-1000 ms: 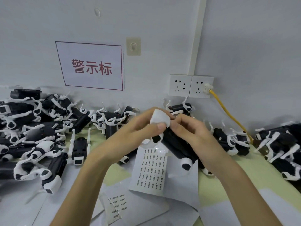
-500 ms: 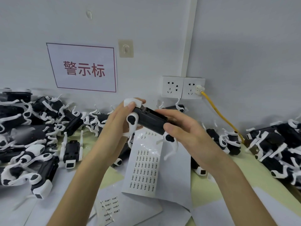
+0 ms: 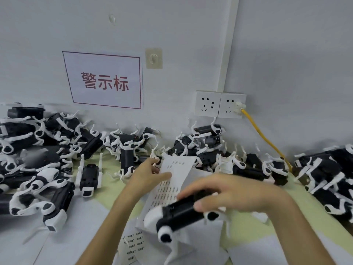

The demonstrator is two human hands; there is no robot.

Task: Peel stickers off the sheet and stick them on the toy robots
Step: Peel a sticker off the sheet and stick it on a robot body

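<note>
Right grip (image 3: 235,194) above paper-strewn table (image 3: 248,238)

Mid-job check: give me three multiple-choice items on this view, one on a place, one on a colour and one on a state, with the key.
1. Where is the toy robot that the right hand grips?
A. Held over the sticker sheet
B. In the pile by the wall
C. On the floor

2. What colour is the cable plugged into the wall socket?
A. Red
B. Yellow
C. Blue

3. What is the left hand doing?
A. Gripping a second robot
B. Lying flat on the table
C. Holding the sticker sheet by its edge

Answers: 1 A, the robot covers the sheet's near part. 2 B, a yellow cable leaves the plug. 3 C, its thumb lies across the sheet's edge.
</note>
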